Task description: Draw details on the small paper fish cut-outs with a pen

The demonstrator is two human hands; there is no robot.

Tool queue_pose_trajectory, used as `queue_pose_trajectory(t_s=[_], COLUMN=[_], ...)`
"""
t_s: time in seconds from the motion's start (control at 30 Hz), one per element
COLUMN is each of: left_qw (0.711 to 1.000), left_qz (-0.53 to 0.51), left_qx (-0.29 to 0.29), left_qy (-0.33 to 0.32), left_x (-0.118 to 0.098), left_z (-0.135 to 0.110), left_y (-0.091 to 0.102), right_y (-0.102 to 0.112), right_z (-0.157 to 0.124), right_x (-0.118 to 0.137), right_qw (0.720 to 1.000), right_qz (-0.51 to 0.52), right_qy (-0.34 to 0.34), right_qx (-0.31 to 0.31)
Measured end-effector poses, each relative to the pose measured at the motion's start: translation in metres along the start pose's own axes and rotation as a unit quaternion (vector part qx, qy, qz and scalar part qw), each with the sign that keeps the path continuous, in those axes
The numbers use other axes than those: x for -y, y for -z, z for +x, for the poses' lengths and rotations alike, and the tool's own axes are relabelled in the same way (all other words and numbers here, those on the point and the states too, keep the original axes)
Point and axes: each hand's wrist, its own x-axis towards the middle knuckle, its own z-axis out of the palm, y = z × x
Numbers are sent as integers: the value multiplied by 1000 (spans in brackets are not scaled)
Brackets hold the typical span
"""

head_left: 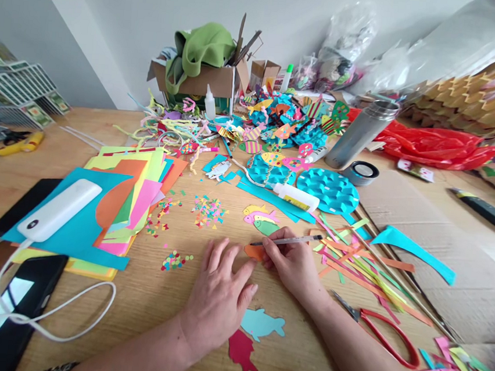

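My right hand (289, 265) is closed around a thin grey pencil or pen (295, 240). Its tip rests near an orange paper cutout (253, 251), partly hidden by my fingers. Flat on the wood beside the cutout lies my left hand (222, 291), fingers spread, with fingertips at the cutout's edge. Below my hands are a light blue paper fish (264, 324) and a dark red paper fish (242, 354). Just above them sit a green paper fish (266, 227) and a yellow one (256, 211), with a pink one between.
Red-handled scissors (386, 336) and paper strips (366, 267) lie at right. Confetti piles (210, 210), a glue bottle (296, 197) and a steel flask (361, 135) stand further back. A paper stack (120, 188), power bank (59, 209) and phone (12, 308) are at left.
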Motion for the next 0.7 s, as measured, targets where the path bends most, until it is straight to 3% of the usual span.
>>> queue_pose_trajectory(t_s=[0.7], left_qw=[1000], left_qz=[0], left_qx=[2], left_qy=[-18], left_x=[1], left_z=[0], left_y=[0], right_y=[0], right_z=[1], right_x=[0], right_qw=[1000], right_qz=[-18], right_qy=[2], right_qx=[1])
